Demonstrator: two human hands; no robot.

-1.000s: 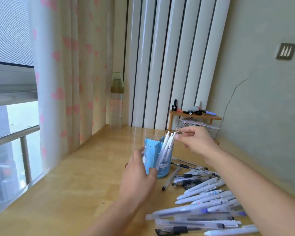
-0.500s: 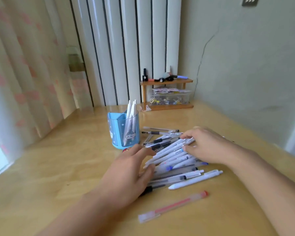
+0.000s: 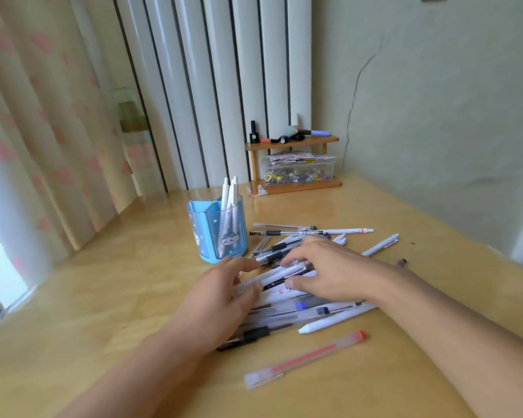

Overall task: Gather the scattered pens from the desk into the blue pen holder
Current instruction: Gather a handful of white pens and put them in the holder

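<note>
Hands apparently gather pens beside blue pen holder.

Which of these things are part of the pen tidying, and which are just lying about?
Part of the job:
blue pen holder
white pens in the holder
pen pile
red pen
left hand
right hand

Lying about:
wooden shelf
clear box
curtain

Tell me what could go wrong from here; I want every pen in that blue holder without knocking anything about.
1. Both hands, left hand and right hand, are in the loose pile of white and clear pens; scooping many at once may roll some across the wooden desk.
2. The translucent blue plastic pen holder stands just beyond the fingers, so a nudge could tip it.
3. The clear red-capped pen lies apart and may be missed.
</note>
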